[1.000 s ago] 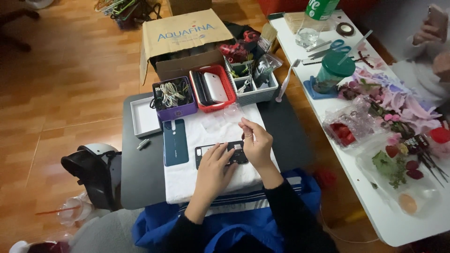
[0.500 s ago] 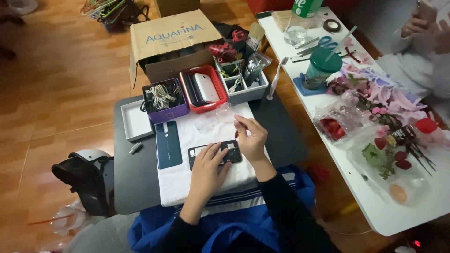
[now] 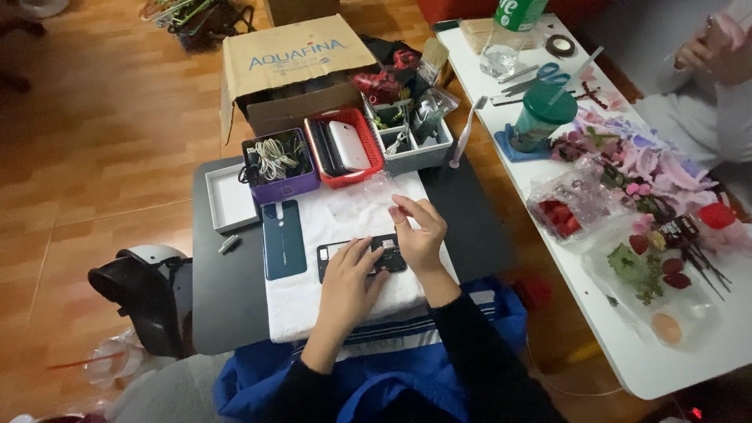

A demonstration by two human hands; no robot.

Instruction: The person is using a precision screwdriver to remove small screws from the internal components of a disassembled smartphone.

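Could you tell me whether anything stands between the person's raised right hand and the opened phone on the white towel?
Nothing visible does. The right hand hovers just above the opened phone, while the left hand rests on the phone's lower edge, beside that path rather than across it.

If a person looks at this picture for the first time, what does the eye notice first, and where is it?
At the centre, the left hand presses on an opened phone lying on a white towel, while the right hand is raised just above it, fingers pinched. Behind them, a red basket stands between a purple and a grey one. On the white table to the right lie pink flowers.
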